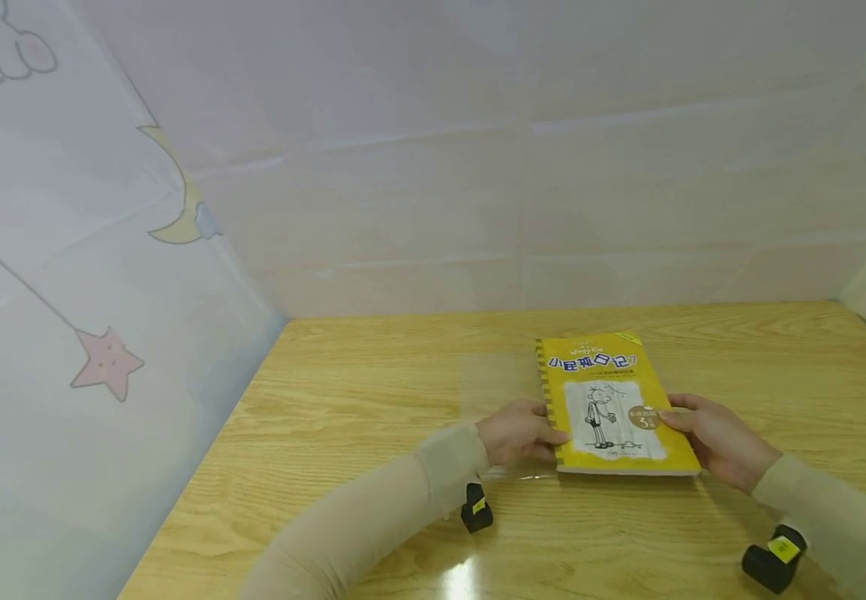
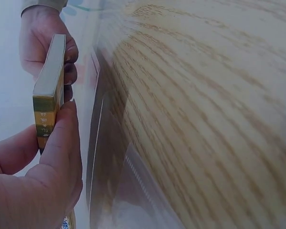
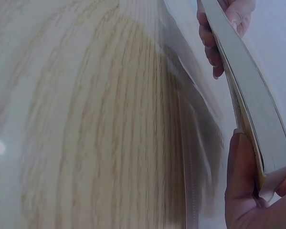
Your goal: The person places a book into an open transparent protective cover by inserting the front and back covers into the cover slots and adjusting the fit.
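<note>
Book, one, yellow, front cover up: held raised above the worktop. My left grip: pinching the spine side, thumb on the cover, fingers beneath. My right grip: pinching the opposite edge, thumb likewise on top. Clear plastic: on the worktop, below the book, showing past its spine.

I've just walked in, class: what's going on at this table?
A person's left hand and right hand grip opposite long sides of a yellow rectangular paperback book, front cover up. The hands hold it above a clear plastic sheet on the light-brown wooden table.
</note>
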Demonstrator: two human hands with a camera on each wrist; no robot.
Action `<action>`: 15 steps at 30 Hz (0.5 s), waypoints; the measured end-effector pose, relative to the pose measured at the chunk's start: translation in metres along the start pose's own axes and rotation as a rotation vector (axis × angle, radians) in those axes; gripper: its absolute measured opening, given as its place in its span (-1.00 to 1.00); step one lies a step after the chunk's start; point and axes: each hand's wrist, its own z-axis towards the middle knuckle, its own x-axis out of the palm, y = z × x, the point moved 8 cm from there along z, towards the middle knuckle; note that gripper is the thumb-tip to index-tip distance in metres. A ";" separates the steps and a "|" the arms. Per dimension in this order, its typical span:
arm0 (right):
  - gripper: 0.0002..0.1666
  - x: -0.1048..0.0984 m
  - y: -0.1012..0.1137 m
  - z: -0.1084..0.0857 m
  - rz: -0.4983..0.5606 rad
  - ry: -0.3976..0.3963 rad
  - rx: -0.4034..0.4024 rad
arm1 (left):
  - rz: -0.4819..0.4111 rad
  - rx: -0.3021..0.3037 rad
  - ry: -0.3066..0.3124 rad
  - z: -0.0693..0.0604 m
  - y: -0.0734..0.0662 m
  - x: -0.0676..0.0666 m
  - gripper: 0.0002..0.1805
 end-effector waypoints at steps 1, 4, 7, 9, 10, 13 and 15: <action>-0.12 -0.001 -0.001 0.000 0.012 -0.003 0.005 | 0.001 -0.002 -0.001 0.001 0.000 0.000 -0.64; -0.11 -0.004 -0.002 0.000 0.030 -0.012 0.016 | -0.009 -0.012 -0.006 0.002 0.002 0.003 -0.65; -0.11 -0.008 -0.003 0.001 0.025 -0.017 0.018 | -0.013 -0.017 -0.016 0.004 0.004 0.005 -0.66; -0.11 -0.011 -0.003 0.002 0.010 -0.020 0.017 | -0.020 -0.018 -0.019 0.005 0.005 0.006 -0.66; -0.11 -0.012 -0.003 0.002 0.002 -0.022 0.015 | -0.025 -0.017 -0.018 0.006 0.006 0.007 -0.65; -0.12 -0.016 -0.004 0.003 -0.026 -0.028 0.009 | -0.032 -0.013 -0.012 0.009 0.007 0.010 -0.63; -0.12 -0.018 -0.004 0.003 -0.039 -0.035 0.009 | -0.038 -0.014 -0.010 0.009 0.007 0.011 -0.63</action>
